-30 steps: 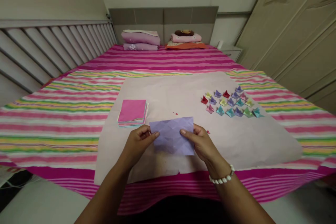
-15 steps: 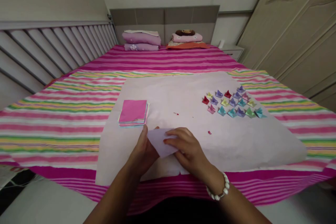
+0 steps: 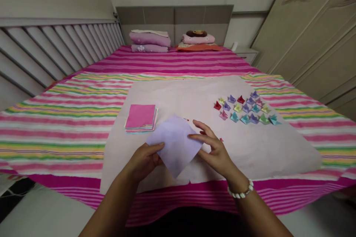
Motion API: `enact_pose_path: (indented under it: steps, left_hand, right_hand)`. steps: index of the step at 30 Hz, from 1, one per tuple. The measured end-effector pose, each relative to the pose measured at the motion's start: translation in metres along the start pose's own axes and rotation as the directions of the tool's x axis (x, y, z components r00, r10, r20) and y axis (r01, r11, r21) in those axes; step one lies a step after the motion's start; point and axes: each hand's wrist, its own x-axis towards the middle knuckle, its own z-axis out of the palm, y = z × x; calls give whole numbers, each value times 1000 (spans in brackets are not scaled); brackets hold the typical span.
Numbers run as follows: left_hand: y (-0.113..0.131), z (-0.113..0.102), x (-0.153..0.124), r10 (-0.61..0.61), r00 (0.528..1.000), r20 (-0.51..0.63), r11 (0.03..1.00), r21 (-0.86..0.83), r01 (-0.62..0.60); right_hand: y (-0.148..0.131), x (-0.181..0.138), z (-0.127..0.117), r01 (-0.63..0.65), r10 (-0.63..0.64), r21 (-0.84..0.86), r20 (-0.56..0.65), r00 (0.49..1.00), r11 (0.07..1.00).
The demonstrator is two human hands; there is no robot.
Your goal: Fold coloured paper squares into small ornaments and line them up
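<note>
A pale lilac square of paper (image 3: pixel 174 143) is held up over the near edge of the bed, turned like a diamond. My left hand (image 3: pixel 144 160) pinches its left corner between thumb and fingers. My right hand (image 3: pixel 214 148) touches the paper's right corner with its thumb and forefinger, the other fingers spread apart. A stack of coloured paper squares (image 3: pixel 140 117) with a pink sheet on top lies just beyond the left hand. Several small folded paper shapes (image 3: pixel 246 109) in many colours sit in rows to the right.
A large pale sheet (image 3: pixel 250 148) covers the striped pink bedspread (image 3: pixel 63 126) under the work. Folded blankets (image 3: pixel 150 40) and a pillow pile (image 3: pixel 198 40) lie by the headboard. A slatted rail runs along the left, wardrobe doors (image 3: pixel 314 26) on the right.
The lilac paper, first held flat as a rectangle, was pressed down between both hands and is now opened and turned to a diamond. My right hand's fingers have spread.
</note>
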Motion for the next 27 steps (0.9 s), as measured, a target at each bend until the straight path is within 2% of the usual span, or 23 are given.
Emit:
enact_pose_path:
  steps: [4, 8, 11, 14, 18, 21, 23, 24, 27]
  left_hand:
    - [2, -4, 0, -48, 999, 9, 999, -4, 48]
    - [1, -7, -1, -91, 996, -15, 994, 66, 91]
    - [-1, -9, -2, -87, 995, -40, 987, 135, 91]
    - [-1, -10, 0, -47, 999, -8, 988, 144, 48]
    - [-1, -8, -1, 79, 996, 45, 994, 72, -82]
    - [-4, -3, -3, 164, 973, 163, 986, -3, -166]
    - [-7, 2, -2, 217, 957, 193, 976, -10, -220]
    - [-9, 5, -1, 238, 958, 159, 970, 15, -244]
    - [-15, 9, 4, 297, 953, -58, 945, 163, -285]
  right_hand:
    - [14, -1, 4, -82, 83, 287, 9, 997, 954]
    - [20, -2, 9, -152, 150, 531, 47, 988, 834]
    - [16, 0, 8, -220, 184, 531, 120, 976, 818]
    - [11, 2, 5, -254, 206, 486, 151, 967, 837]
    - [10, 3, 5, -261, 275, 437, 32, 961, 861]
    - [12, 2, 10, -332, 392, 450, -44, 919, 829]
    - [13, 0, 14, -374, 452, 491, -47, 891, 787]
    - [13, 0, 16, -382, 468, 515, -42, 882, 767]
    - [10, 0, 23, -381, 492, 588, -33, 870, 714]
